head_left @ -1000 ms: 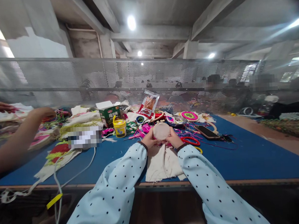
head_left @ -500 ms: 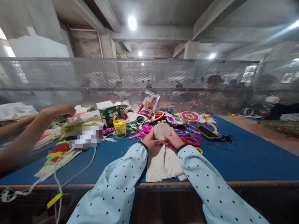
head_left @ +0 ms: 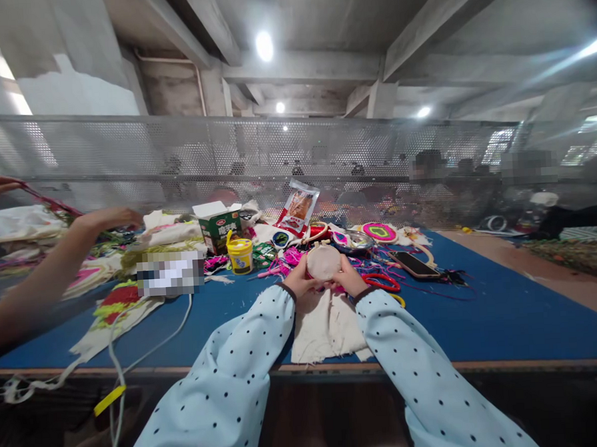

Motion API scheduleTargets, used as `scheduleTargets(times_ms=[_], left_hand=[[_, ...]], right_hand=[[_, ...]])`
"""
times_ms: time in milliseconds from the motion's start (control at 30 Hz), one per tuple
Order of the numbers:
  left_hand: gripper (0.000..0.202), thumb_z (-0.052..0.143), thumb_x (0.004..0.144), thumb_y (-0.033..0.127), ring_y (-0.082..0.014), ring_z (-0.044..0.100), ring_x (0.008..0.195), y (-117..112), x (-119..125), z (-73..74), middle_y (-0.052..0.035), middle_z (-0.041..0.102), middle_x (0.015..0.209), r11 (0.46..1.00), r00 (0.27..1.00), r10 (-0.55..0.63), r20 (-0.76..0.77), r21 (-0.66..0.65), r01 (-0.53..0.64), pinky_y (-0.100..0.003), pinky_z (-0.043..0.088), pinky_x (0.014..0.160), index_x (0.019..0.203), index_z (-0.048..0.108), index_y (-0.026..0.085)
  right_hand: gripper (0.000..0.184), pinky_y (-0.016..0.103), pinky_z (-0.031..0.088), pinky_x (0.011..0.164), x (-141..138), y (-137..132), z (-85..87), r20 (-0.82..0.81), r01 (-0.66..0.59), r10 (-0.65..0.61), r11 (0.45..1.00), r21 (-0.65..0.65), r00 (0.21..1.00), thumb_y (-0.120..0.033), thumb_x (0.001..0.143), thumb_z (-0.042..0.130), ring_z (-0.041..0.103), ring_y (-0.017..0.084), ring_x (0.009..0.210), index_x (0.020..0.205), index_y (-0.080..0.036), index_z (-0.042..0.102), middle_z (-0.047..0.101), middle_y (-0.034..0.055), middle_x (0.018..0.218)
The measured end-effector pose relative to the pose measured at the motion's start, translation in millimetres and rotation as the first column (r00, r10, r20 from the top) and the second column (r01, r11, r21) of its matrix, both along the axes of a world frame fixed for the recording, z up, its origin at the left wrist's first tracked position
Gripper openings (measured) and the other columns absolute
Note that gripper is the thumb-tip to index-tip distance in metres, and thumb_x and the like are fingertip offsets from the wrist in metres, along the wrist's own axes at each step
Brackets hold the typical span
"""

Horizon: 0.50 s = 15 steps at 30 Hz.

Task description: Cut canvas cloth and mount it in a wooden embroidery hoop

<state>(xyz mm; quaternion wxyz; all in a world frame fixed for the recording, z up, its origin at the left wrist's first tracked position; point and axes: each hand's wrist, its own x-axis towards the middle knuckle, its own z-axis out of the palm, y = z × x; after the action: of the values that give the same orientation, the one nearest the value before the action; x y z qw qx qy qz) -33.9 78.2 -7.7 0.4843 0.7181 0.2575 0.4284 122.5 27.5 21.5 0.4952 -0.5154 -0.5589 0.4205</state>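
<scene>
A small round embroidery hoop (head_left: 323, 262) with pale cloth stretched over it is held up above the blue table (head_left: 483, 314). My left hand (head_left: 299, 279) grips its left rim and my right hand (head_left: 348, 278) grips its right rim, fingers curled on both. Loose cream cloth (head_left: 324, 325) hangs from the hoop and lies on the table in front of me. Both my sleeves are light blue with dark dots.
Beyond the hoop lie a yellow tub (head_left: 239, 254), a green carton (head_left: 219, 229), a red snack packet (head_left: 296, 209), coloured yarn and hoops (head_left: 379, 231), and a phone (head_left: 413, 263). Another person's arm (head_left: 46, 277) reaches over cloth pieces at the left. A metal mesh screen (head_left: 295, 157) closes the far side.
My hands and the hoop stay almost still. The other person's hands at the left have shifted, one now lifted at the far left edge pulling a pink strand.
</scene>
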Motion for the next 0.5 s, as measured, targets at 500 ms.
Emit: scheduleTargets(times_ms=[500], left_hand=[[0.043,0.048,0.084,0.038,-0.0115,0.051,0.046,-14,-2,14.0,0.0018,0.055,0.059,0.990,0.994,0.095,-0.057,-0.098,-0.100,-0.023,0.043,0.047,0.120,0.046,0.014]], right_hand=[[0.054,0.036,0.048,0.082,0,8,-12.5,0.132,0.074,-0.114,0.957,0.279,0.985,-0.043,0.065,0.067,0.057,0.023,0.096,0.108,-0.018,0.047,0.059,0.0089,0.104]])
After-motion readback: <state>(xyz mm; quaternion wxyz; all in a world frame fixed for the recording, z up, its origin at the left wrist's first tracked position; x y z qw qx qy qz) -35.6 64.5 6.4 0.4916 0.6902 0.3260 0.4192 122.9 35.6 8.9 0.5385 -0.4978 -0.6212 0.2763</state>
